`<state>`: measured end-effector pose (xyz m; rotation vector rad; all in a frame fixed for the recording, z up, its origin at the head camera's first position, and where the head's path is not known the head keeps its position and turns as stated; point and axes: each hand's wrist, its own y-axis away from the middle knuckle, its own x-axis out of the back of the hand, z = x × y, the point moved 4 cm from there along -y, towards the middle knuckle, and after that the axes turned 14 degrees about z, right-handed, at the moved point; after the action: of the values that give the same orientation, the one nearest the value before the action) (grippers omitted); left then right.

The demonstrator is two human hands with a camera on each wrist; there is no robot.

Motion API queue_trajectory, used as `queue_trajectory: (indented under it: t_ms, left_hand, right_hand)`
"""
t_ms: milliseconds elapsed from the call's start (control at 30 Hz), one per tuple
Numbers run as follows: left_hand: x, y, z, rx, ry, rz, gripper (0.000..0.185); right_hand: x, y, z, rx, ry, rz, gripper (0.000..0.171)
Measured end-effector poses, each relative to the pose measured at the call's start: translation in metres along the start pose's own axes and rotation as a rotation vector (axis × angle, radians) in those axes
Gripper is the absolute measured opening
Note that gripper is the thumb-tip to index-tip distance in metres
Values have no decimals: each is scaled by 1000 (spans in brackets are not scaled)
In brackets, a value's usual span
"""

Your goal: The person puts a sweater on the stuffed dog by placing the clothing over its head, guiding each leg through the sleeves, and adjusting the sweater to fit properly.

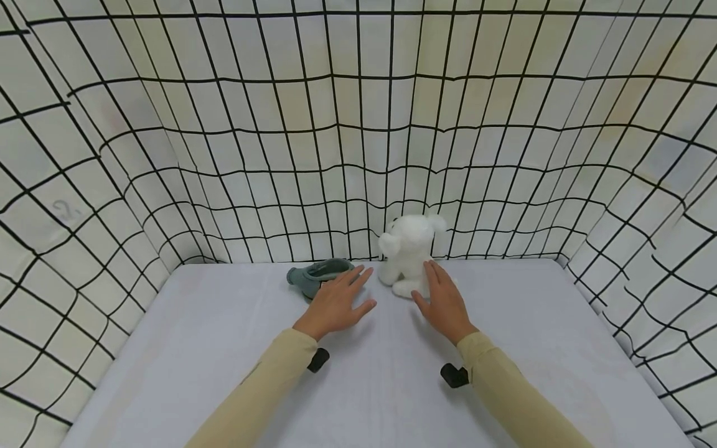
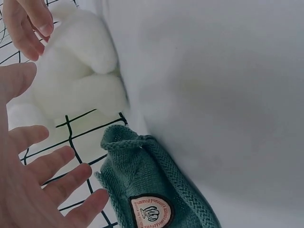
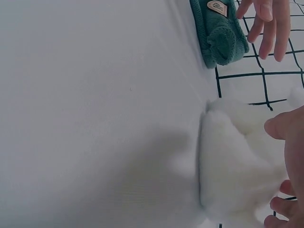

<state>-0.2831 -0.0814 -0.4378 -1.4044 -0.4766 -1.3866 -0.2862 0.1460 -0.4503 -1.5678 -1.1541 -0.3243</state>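
A white plush toy [image 1: 407, 249] sits upright at the back of the white table, fluffy, with rounded ears and stubby legs. To its left lies a small teal knitted garment [image 1: 308, 277], with a ribbed edge and an oval patch [image 2: 151, 212] that shows in the left wrist view. My left hand [image 1: 336, 306] spreads its fingers in front of the garment and overlaps its right end in the head view. Beside the toy's right side is my right hand [image 1: 445, 305], fingers extended and thumb apart; in the right wrist view its fingertips come right at the white plush [image 3: 232, 161].
A white cloth [image 1: 370, 386] covers the table. White panels with a black grid net [image 1: 358, 130] rise behind it and along both sides. Dark wrist cameras [image 1: 455, 376] sit under the beige sleeves [image 1: 521, 392].
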Motion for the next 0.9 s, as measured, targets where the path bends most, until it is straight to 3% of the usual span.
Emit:
queue_trajectory:
  t_ms: [200, 433, 633, 900]
  left_hand:
    - [-4, -7, 0, 25, 23, 4, 71]
    - [-8, -12, 1, 36, 71, 4, 71]
    - [-12, -17, 2, 80, 128, -48, 72]
    - [-23, -24, 0, 160, 195, -115, 71]
  right_hand:
    - [-3, -5, 1, -68, -31, -12, 75]
    - [-11, -11, 6, -79, -27, -8, 75]
    - [-18, -17, 12, -107, -50, -25, 73]
    - [-27, -23, 22, -228, -95, -116, 77]
